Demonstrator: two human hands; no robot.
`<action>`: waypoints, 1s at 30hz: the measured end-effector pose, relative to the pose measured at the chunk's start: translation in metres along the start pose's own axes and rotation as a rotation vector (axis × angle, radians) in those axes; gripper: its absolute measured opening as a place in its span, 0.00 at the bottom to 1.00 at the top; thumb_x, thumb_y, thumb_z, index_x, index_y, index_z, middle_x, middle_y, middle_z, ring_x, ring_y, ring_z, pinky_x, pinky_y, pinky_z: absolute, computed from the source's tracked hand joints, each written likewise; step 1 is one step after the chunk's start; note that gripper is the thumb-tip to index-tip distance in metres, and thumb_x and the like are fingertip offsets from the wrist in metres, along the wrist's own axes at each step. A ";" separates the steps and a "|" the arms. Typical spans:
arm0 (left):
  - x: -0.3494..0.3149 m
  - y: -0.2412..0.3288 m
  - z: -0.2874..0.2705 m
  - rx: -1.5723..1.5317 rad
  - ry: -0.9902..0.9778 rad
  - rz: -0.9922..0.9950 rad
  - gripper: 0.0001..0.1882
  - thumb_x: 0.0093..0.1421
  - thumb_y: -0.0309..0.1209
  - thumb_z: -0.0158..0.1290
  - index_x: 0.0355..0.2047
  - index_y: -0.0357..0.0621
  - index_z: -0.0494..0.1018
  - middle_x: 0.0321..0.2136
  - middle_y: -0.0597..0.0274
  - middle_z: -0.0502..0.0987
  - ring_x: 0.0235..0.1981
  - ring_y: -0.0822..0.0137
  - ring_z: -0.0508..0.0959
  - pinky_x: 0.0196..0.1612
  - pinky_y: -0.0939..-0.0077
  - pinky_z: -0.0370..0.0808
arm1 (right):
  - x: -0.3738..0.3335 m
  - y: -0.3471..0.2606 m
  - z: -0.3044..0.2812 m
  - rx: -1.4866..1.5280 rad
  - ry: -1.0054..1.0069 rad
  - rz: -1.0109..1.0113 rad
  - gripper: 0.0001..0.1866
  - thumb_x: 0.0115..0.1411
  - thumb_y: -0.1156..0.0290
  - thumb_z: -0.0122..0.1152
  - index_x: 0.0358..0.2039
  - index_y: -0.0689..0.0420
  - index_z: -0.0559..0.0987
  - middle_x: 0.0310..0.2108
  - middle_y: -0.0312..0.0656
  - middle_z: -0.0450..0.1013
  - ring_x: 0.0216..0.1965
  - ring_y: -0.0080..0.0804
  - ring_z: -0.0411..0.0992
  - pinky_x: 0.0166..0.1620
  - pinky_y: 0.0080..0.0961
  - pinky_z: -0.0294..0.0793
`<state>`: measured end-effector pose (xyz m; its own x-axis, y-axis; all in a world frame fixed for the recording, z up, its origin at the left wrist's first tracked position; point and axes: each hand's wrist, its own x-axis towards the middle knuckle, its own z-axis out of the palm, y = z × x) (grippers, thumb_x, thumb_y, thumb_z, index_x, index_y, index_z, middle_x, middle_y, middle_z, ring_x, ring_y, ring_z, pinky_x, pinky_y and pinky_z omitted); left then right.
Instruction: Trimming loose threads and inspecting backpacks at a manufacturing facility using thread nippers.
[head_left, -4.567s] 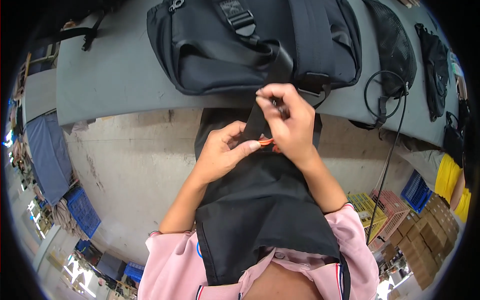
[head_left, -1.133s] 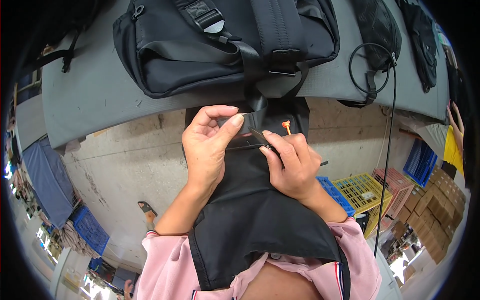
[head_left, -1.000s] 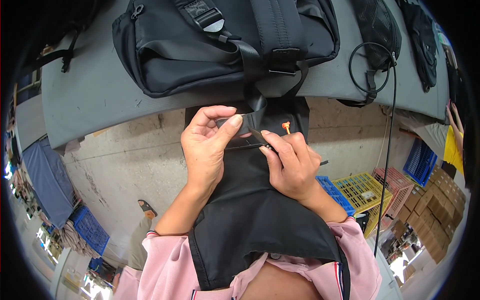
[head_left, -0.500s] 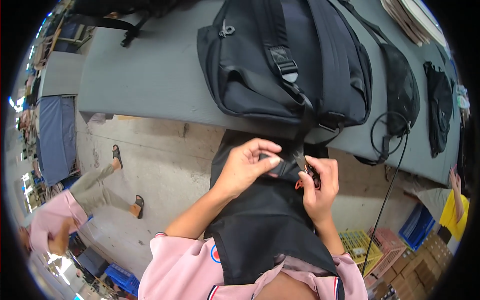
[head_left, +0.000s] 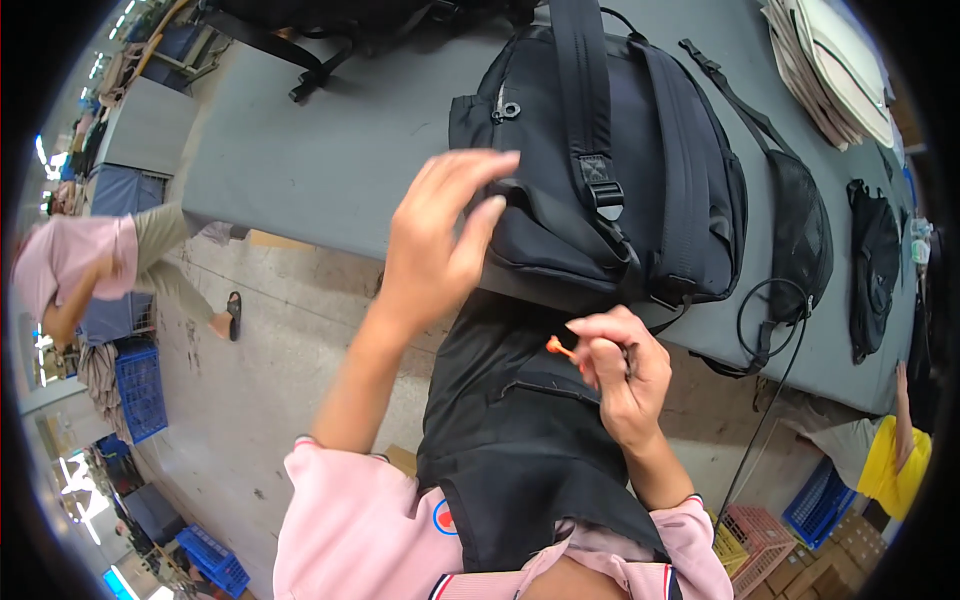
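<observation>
A black backpack (head_left: pixel 540 140) lies on the grey table in front of me, its strap buckle (head_left: pixel 604 198) facing up. My left hand (head_left: pixel 436 232) is raised at the backpack's near left side. Its fingers are stretched out with the thumb apart, and nothing shows in them. Just off the table's near edge, my right hand (head_left: pixel 628 372) is closed around a small tool with an orange end (head_left: pixel 560 347) poking out to the left. The rest of that tool is hidden by my fingers. Below both hands hangs my black apron (head_left: pixel 520 440).
More black bags lie on the grey table (head_left: pixel 310 150): one (head_left: pixel 400 20) far left, two (head_left: pixel 803 230) to the right. A stack of pale sheets (head_left: pixel 830 70) sits far right. A black cord (head_left: pixel 765 425) hangs off the edge. One person (head_left: pixel 90 260) walks at left; another in yellow (head_left: pixel 895 465) is at right.
My left hand has left the strap end and moved up and left, its fingers opening. My right hand has turned, still closed on the tool. The person at left has walked farther up.
</observation>
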<state>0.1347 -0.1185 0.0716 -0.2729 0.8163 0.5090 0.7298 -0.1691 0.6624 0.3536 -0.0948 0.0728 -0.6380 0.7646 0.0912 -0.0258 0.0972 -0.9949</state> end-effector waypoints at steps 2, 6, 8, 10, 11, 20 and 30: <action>0.012 -0.024 0.001 0.015 -0.236 0.004 0.17 0.53 0.20 0.49 0.45 0.40 0.73 0.41 0.56 0.75 0.43 0.58 0.73 0.50 0.69 0.68 | 0.019 0.000 0.012 -0.054 -0.026 -0.088 0.07 0.57 0.80 0.56 0.37 0.64 0.76 0.28 0.41 0.71 0.25 0.24 0.69 0.27 0.18 0.68; 0.031 -0.058 -0.014 -0.003 -0.507 0.105 0.18 0.53 0.24 0.51 0.46 0.41 0.73 0.44 0.59 0.74 0.47 0.58 0.70 0.54 0.67 0.64 | 0.038 0.037 0.021 -0.387 0.079 -0.165 0.16 0.47 0.89 0.56 0.37 0.60 0.76 0.34 0.43 0.72 0.27 0.35 0.72 0.31 0.24 0.73; 0.042 -0.059 -0.020 -0.031 -0.758 0.059 0.19 0.53 0.28 0.53 0.46 0.42 0.73 0.46 0.61 0.72 0.49 0.60 0.67 0.55 0.67 0.63 | 0.032 0.050 0.017 -0.471 0.101 -0.184 0.18 0.45 0.89 0.56 0.38 0.60 0.76 0.36 0.42 0.72 0.30 0.36 0.74 0.30 0.24 0.74; 0.048 -0.065 -0.010 -0.052 -0.780 0.087 0.16 0.51 0.31 0.56 0.41 0.42 0.75 0.44 0.63 0.71 0.47 0.61 0.66 0.54 0.67 0.61 | 0.033 0.057 0.013 -0.646 0.196 -0.377 0.20 0.44 0.90 0.57 0.39 0.60 0.77 0.38 0.42 0.73 0.34 0.36 0.75 0.30 0.24 0.75; 0.056 -0.063 -0.008 0.006 -0.844 0.114 0.14 0.50 0.32 0.57 0.38 0.42 0.74 0.42 0.64 0.71 0.47 0.62 0.66 0.54 0.68 0.60 | 0.032 0.067 0.008 -0.615 0.197 -0.365 0.20 0.43 0.90 0.57 0.39 0.61 0.77 0.39 0.43 0.73 0.37 0.35 0.75 0.30 0.24 0.76; 0.052 -0.010 0.066 -0.234 -0.518 0.452 0.11 0.46 0.27 0.60 0.27 0.39 0.70 0.24 0.57 0.70 0.28 0.55 0.71 0.32 0.69 0.69 | 0.025 0.040 -0.055 -0.759 0.582 -0.245 0.07 0.56 0.80 0.58 0.37 0.60 0.77 0.36 0.42 0.72 0.28 0.27 0.71 0.30 0.18 0.72; 0.023 0.017 0.129 -0.816 -0.587 -0.518 0.08 0.55 0.28 0.55 0.27 0.36 0.72 0.18 0.65 0.74 0.20 0.78 0.69 0.25 0.80 0.66 | -0.004 0.053 -0.061 -0.534 0.499 -0.313 0.24 0.42 0.78 0.73 0.39 0.60 0.72 0.39 0.45 0.72 0.32 0.26 0.73 0.22 0.15 0.68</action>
<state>0.2221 -0.0315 0.0234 0.0698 0.9897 -0.1251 -0.0716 0.1300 0.9889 0.4018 -0.0534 0.0219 -0.2391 0.8340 0.4973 0.3060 0.5507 -0.7766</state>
